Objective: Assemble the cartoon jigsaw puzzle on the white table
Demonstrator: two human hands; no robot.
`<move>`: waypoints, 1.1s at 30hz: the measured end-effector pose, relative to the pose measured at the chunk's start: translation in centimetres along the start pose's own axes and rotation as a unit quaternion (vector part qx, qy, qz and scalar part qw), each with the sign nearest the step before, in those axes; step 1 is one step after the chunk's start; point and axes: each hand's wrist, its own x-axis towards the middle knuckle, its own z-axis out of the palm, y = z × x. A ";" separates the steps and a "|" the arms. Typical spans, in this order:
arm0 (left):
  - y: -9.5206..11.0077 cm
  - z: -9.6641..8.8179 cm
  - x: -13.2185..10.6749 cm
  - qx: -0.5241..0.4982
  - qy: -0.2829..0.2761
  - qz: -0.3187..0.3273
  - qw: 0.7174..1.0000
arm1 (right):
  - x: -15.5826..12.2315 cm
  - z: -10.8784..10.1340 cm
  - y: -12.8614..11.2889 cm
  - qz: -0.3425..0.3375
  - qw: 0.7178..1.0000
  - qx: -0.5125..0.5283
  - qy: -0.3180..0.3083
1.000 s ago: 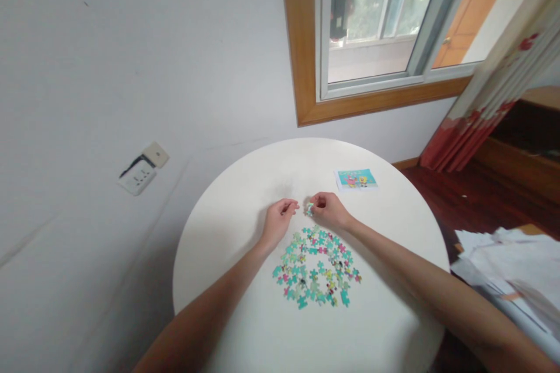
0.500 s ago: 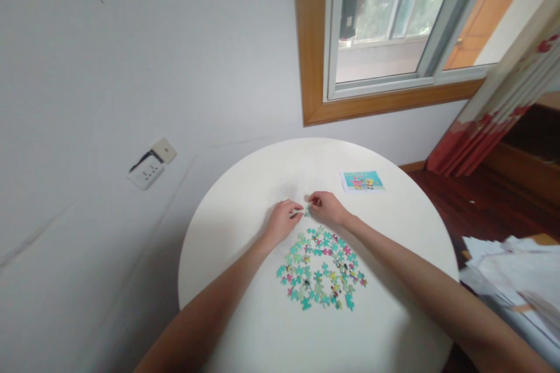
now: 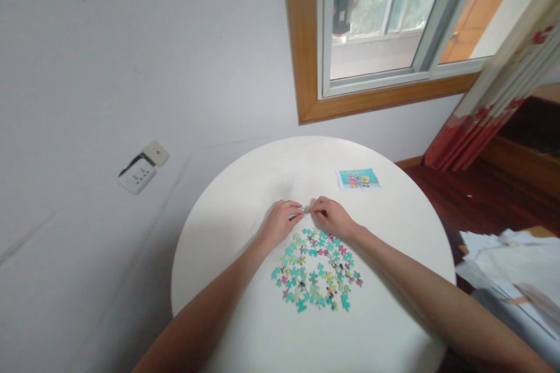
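Thumb and fingers of the left hand (image 3: 282, 221) pinch a small puzzle piece (image 3: 305, 211) over the white worktop (image 3: 223, 221), probably to steady it. Loose pieces (image 3: 321, 270) lie spread nearer the person, within easy reach. Right hand (image 3: 308, 211) seems to pinch the small piece's other side. Further right, picture card (image 3: 359, 179) lies face up, so it can be seen.

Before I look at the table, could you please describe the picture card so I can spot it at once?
Find the round white table by the window. Beyond the right hand, toward the table's far right edge, lies the picture card. Unlike the scattered puzzle pieces, it is one larger rectangle.
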 end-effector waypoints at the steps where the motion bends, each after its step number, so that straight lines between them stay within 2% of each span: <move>1: 0.0 0.0 0.0 0.000 0.002 0.000 1.000 | 0.0 0.0 -0.1 -0.010 1.000 -0.006 -0.012; 5: 0.1 -0.1 0.1 -0.023 0.014 -0.006 1.000 | -0.2 0.0 -0.5 -0.028 0.998 -0.047 -0.034; 10: 0.1 -0.2 0.1 -0.011 -0.008 0.007 1.000 | -0.3 -0.2 -0.8 -0.027 0.996 -0.071 -0.044; 13: 0.0 -0.1 0.1 -0.003 -0.010 0.004 1.000 | -0.2 -0.3 -0.8 -0.017 0.998 -0.055 -0.041; 21: 0.1 -0.1 0.0 -0.022 0.009 -0.008 1.000 | -0.1 -1.2 0.5 0.047 0.998 -0.009 0.028; 26: 0.1 -0.2 0.0 -0.007 -0.016 0.012 1.000 | -0.2 -1.3 0.6 0.053 0.999 -0.009 0.009; 33: 0.3 -0.3 0.1 -0.004 -0.024 -0.002 1.000 | -0.3 -1.4 0.4 0.050 0.999 -0.003 -0.006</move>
